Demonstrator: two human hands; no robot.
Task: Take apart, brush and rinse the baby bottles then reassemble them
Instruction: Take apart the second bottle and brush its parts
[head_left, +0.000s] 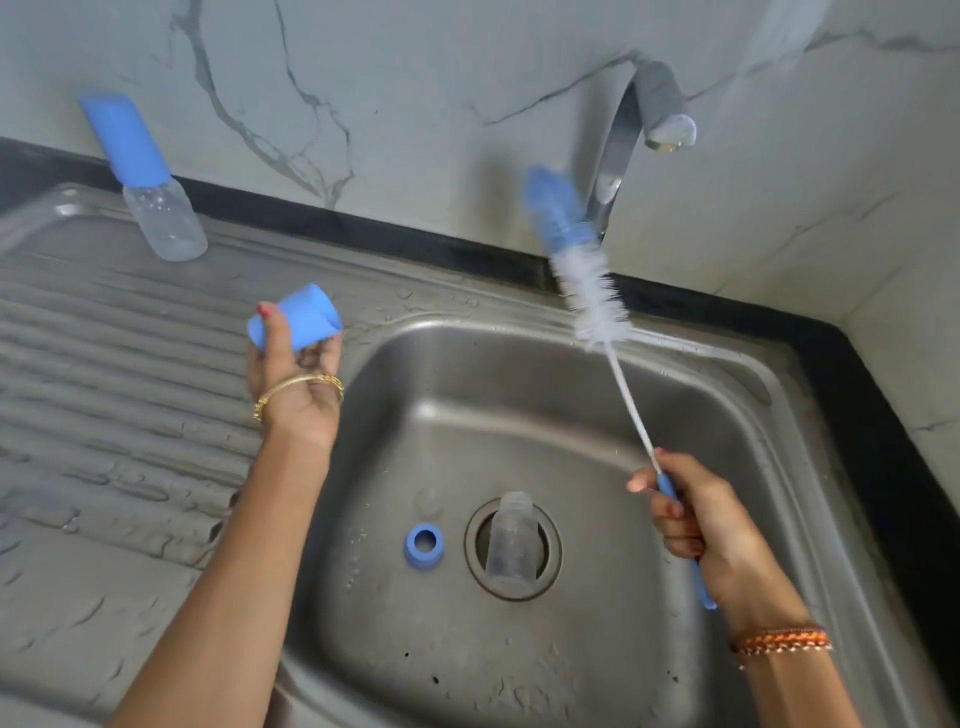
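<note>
My left hand (296, 379) grips a blue bottle cap (293, 322) above the sink's left rim. My right hand (701, 525) holds the blue handle of a long bottle brush (587, 291), whose white bristles and blue sponge tip point up toward the tap. In the steel basin (649, 415), a clear bottle body (506, 535) lies on its side over the drain. A blue screw ring (424, 543) rests on the basin floor just left of the bottle body. A second bottle (148, 182), assembled with its blue cap on, stands on the draining board at the back left.
A chrome tap (639, 124) arches over the basin's back edge, with no water running. The ribbed draining board (104, 364) at the left is wet with droplets. A marble-patterned wall (363, 78) rises behind, and a black counter edge (857, 389) borders the sink.
</note>
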